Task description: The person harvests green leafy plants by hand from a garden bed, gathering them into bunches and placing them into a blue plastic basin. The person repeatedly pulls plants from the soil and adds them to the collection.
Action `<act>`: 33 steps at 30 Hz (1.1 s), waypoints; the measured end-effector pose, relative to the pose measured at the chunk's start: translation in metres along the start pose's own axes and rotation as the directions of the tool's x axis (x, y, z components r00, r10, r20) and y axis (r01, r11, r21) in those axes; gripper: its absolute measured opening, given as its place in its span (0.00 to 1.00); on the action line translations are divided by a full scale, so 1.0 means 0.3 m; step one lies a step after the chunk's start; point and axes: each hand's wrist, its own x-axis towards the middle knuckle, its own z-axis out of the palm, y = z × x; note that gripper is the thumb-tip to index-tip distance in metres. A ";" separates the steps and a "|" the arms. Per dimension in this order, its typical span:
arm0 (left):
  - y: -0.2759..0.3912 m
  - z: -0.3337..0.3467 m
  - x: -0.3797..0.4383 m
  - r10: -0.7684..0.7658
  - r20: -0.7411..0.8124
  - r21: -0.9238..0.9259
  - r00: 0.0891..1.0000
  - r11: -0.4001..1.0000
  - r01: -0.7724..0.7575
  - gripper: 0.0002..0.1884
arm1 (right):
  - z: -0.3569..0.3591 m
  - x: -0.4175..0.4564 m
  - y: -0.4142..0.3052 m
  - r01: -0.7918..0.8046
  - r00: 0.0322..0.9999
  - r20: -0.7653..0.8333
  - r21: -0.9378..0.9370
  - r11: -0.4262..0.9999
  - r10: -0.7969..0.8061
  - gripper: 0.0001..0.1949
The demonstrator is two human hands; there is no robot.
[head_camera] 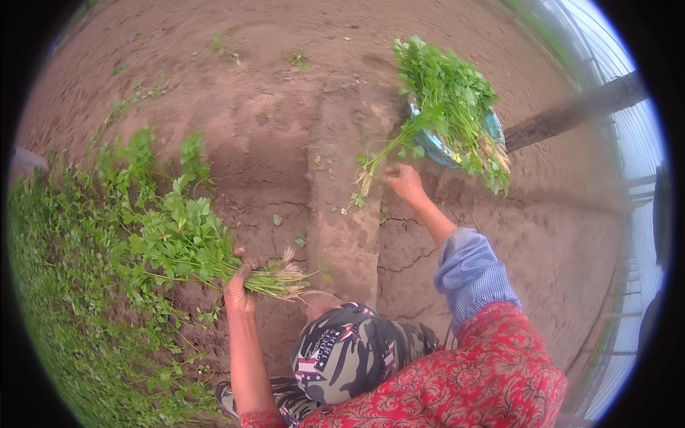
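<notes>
My left hand [239, 291] grips a bunch of leafy celery-like plants [187, 243] around the stems. Their leaves point left, and the pale bare roots stick out to the right over the soil. My right hand [405, 182] is stretched forward, fingers curled, just right of a few loose plants [382, 155] with stringy roots. Whether its fingertips touch or hold any of them is unclear. Beyond it, a larger heap of the same plants [455, 91] lies in a worn blue container [436, 147], roots towards the right.
Dense green plants [80, 278] grow on the left. A flat strip [345, 235], possibly a board, runs forward across cracked soil [267, 208]. A wooden post [578, 112] slants in at right, before plastic greenhouse sheeting [642, 214]. My camouflage-clad knee [342, 353] is below.
</notes>
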 end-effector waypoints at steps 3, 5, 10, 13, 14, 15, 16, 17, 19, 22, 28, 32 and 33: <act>-0.016 -0.022 -0.017 -0.041 0.029 0.015 0.999 0.999 0.041 0.20 | 0.043 0.155 0.091 -0.340 0.928 0.013 0.436 0.833 0.372 0.18; -0.007 -0.051 -0.027 -0.073 0.011 0.021 0.997 0.997 0.073 0.20 | 0.079 0.213 0.042 -0.345 0.918 0.049 0.587 0.732 0.393 0.16; 0.028 0.041 -0.011 -0.087 0.036 0.148 0.996 0.986 0.081 0.16 | 0.019 0.232 -0.183 0.169 0.984 0.025 0.201 0.965 -0.178 0.11; 0.027 0.127 0.047 -0.118 0.092 0.123 0.989 0.987 0.107 0.18 | -0.071 0.069 -0.453 0.322 0.884 0.286 0.201 0.925 -0.370 0.11; 0.023 0.168 0.067 -0.115 0.107 0.128 0.988 0.987 0.101 0.19 | -0.078 0.027 -0.526 0.359 0.827 0.373 0.226 0.906 -0.421 0.11; 0.038 0.189 0.071 -0.109 0.115 0.135 0.987 0.986 0.093 0.20 | -0.067 -0.030 -0.632 0.330 0.766 0.507 0.218 0.918 -0.396 0.10; 0.036 0.213 0.081 -0.111 0.135 0.135 0.985 0.986 0.093 0.21 | -0.055 -0.075 -0.713 0.305 0.696 0.625 0.190 0.933 -0.355 0.10; 0.022 0.240 0.091 -0.120 0.164 0.131 0.979 0.986 0.099 0.22 | -0.026 -0.094 -0.758 0.354 0.644 0.684 0.132 0.926 -0.344 0.11; -0.006 0.241 0.099 -0.070 0.108 0.156 0.992 0.986 0.053 0.22 | 0.065 -0.136 -0.833 0.393 0.510 0.781 0.163 0.905 -0.362 0.12; -0.018 0.197 0.096 -0.083 0.069 0.077 0.994 0.994 0.077 0.23 | 0.173 -0.177 -0.885 0.260 0.312 0.856 0.340 0.904 -0.412 0.15; 0.037 0.088 0.053 -0.030 -0.071 -0.024 0.997 0.999 0.029 0.24 | 0.259 -0.214 -0.836 0.127 0.614 0.525 0.672 0.730 -0.590 0.19; 0.099 0.071 0.017 0.025 -0.063 -0.115 0.998 0.993 -0.032 0.24 | 0.236 -0.196 -0.715 0.186 0.677 0.464 0.643 0.743 -0.571 0.17; 0.111 0.064 0.012 0.056 -0.044 -0.112 0.997 0.992 -0.061 0.24 | 0.240 -0.220 -0.707 0.147 0.647 0.466 0.701 0.698 -0.604 0.16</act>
